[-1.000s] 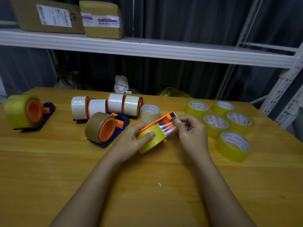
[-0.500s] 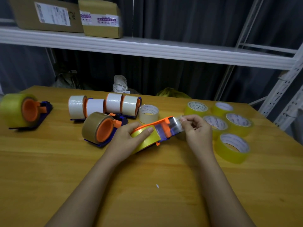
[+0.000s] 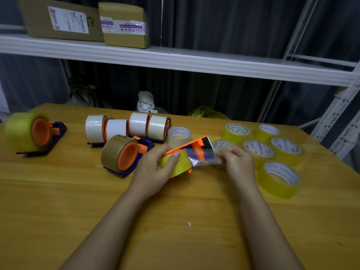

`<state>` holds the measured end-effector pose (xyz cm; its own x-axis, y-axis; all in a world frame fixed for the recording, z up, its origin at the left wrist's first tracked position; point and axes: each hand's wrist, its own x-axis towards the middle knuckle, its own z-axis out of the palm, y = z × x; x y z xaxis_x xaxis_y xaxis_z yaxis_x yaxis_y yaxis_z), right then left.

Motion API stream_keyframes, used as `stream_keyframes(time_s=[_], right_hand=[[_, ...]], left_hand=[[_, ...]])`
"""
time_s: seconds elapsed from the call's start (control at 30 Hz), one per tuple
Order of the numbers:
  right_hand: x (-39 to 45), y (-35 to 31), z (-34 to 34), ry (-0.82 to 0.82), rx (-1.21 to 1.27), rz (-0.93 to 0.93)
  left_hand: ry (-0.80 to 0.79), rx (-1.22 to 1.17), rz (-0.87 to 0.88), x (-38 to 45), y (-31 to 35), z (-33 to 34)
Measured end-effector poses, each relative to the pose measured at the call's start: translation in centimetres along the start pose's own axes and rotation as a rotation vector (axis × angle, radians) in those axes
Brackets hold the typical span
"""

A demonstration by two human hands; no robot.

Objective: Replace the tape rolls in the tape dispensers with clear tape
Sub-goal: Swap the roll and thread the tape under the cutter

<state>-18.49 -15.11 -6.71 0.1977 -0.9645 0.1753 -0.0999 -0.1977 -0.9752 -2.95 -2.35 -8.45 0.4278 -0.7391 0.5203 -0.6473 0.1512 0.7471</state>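
Nearest, over the wooden counter (image 3: pixel 58 201), the left hand (image 3: pixel 153 172) is gripping the yellow-tinted roll (image 3: pixel 176 164) seated in an orange dispenser (image 3: pixel 191 147), held just above the counter. The right hand (image 3: pixel 236 162) is pinching the free tape end (image 3: pixel 204 158), a glossy, see-through strip stretching across the dispenser's mouth. That film looks light, limp and sticky, likely to wrinkle or cling, so taking it by its edge seems wise. Beyond, spare clear rolls (image 3: pixel 280 178) are lying to the right, and loaded dispensers (image 3: pixel 124 154) are sitting farther left.
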Motion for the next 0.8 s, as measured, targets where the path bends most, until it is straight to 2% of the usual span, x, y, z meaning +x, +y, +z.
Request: stream_keyframes(time_s=[0.23, 0.8], right_hand=[[-0.01, -0.02, -0.41, -0.004, -0.011, 0.015], [0.08, 0.14, -0.16, 0.015, 0.022, -0.007]], left_hand=[[-0.025, 0.013, 0.12, -0.11, 0.14, -0.12], [-0.009, -0.011, 0.122, -0.1, 0.23, 0.09]])
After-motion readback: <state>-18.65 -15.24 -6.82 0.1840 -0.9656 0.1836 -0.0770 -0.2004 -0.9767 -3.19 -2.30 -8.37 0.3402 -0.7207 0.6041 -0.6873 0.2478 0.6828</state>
